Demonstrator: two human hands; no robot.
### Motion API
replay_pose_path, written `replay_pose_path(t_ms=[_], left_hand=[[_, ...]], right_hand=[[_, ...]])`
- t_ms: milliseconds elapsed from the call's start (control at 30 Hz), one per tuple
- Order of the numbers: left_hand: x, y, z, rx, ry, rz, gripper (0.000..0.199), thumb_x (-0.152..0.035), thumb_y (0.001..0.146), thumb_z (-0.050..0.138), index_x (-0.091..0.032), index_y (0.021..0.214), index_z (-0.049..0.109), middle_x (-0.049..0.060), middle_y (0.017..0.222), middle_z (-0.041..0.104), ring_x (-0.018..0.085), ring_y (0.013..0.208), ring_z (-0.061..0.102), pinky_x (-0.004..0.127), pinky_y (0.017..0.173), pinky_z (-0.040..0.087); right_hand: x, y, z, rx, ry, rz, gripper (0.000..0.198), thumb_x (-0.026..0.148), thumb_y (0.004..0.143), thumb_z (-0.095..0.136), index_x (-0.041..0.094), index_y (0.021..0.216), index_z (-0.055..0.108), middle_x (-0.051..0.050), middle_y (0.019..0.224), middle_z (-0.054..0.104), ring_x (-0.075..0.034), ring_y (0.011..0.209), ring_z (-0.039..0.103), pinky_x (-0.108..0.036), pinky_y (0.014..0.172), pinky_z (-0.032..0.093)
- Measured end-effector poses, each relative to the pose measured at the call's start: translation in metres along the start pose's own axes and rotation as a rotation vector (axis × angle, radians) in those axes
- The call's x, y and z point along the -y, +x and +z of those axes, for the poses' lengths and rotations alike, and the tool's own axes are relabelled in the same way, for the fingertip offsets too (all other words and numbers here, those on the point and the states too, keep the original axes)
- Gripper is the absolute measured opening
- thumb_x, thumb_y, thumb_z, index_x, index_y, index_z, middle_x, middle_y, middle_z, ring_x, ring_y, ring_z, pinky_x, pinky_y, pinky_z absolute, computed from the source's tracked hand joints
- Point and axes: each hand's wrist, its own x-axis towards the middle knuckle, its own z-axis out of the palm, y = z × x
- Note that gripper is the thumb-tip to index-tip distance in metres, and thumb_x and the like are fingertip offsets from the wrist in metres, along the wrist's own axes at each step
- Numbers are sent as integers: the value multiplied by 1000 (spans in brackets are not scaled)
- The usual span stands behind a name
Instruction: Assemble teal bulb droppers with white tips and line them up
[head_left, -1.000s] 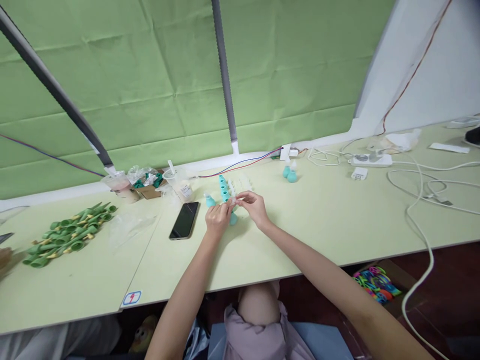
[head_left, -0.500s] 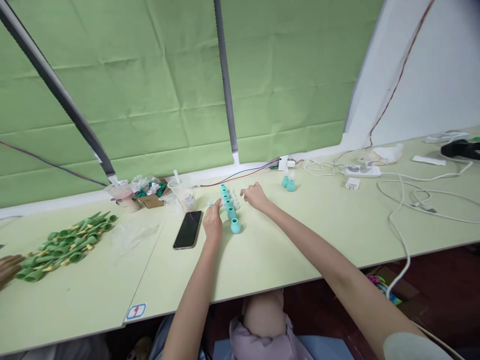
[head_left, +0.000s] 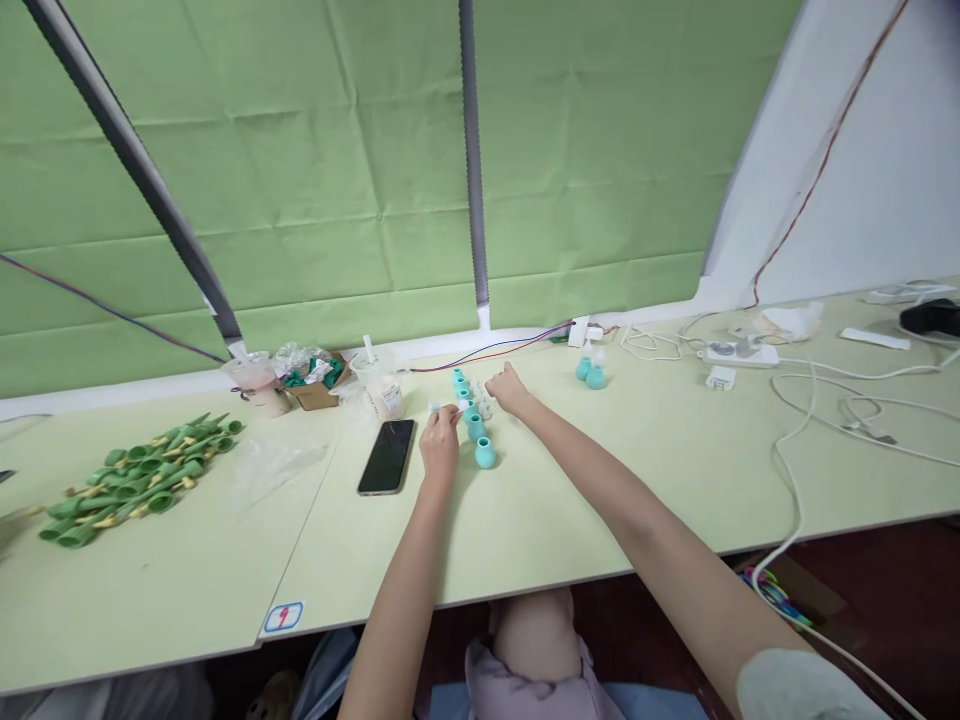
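In the head view, the left hand [head_left: 441, 440] reaches over the table [head_left: 585, 510], its thumb and fingers pinched narrow on a small white piece [head_left: 463, 405]. This piece is right by a line of turquoise bulbs [head_left: 485, 453] (round-bodied, with open necks), which runs away from the person; the nearest bulb stands slightly apart. The right hand [head_left: 510, 390] is at the far right of that line, fingers curled in; whether they hold anything, I cannot tell. Just below it lies a row of white fittings [head_left: 482, 400], alongside the bulbs. Two more turquoise bulbs with pale tips [head_left: 595, 378] stand together farther right. A black-screened smartphone [head_left: 387, 457] lies left of the left hand, near a lidded plastic cup [head_left: 386, 398] with a straw. Green tubular pieces [head_left: 142, 475] are heaped well to the left.
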Motion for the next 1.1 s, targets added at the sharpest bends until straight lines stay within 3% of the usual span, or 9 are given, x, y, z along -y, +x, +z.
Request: replay_pose_path(t_ms=[433, 633, 733, 867, 1000, 1100], left_hand=[[-4, 3, -6, 61, -7, 99, 17, -27, 87, 43, -20, 86, 58, 3, 75, 62, 15, 74, 54, 26, 62, 36], [-5, 5, -9, 63, -53, 108, 15, -25, 87, 44, -19, 84, 58, 4, 78, 62, 17, 76, 53, 27, 67, 37], [-7, 6, -10, 63, -78, 97, 15, -25, 87, 44, -19, 83, 57, 4, 77, 61, 17, 77, 52, 27, 68, 38], [-16, 6, -12, 72, -134, 106, 15, -26, 86, 45, -19, 82, 57, 4, 75, 61, 16, 75, 52, 27, 65, 39], [-27, 3, -15, 121, -223, 131, 16, -26, 86, 45, -19, 83, 59, 4, 75, 60, 16, 74, 53, 26, 64, 40], [-27, 1, -16, 118, -273, 85, 20, -28, 86, 45, -19, 101, 55, 6, 86, 60, 17, 82, 53, 28, 69, 42]], right_hand=[[1, -6, 4, -5, 29, -20, 21, 7, 72, 58, 18, 88, 66, -11, 91, 68, -21, 87, 59, -39, 88, 20], [-13, -10, -21, -115, 136, -4, 20, 11, 77, 54, 19, 91, 66, -11, 90, 68, -22, 90, 59, -38, 85, 23], [-22, -23, -43, -240, 419, -109, 17, 19, 78, 56, 21, 92, 66, -5, 93, 69, -19, 86, 60, -32, 81, 29], [-14, -54, -63, -163, 680, -390, 22, 27, 71, 66, 25, 92, 65, 3, 92, 69, -15, 78, 61, -24, 69, 35], [3, -78, -64, -217, 588, -370, 13, 29, 72, 65, 23, 84, 67, 1, 75, 70, -16, 74, 62, -26, 72, 33], [2, -85, -60, -231, 629, -299, 21, 29, 75, 63, 24, 95, 63, 2, 80, 70, -15, 76, 62, -25, 71, 33]])
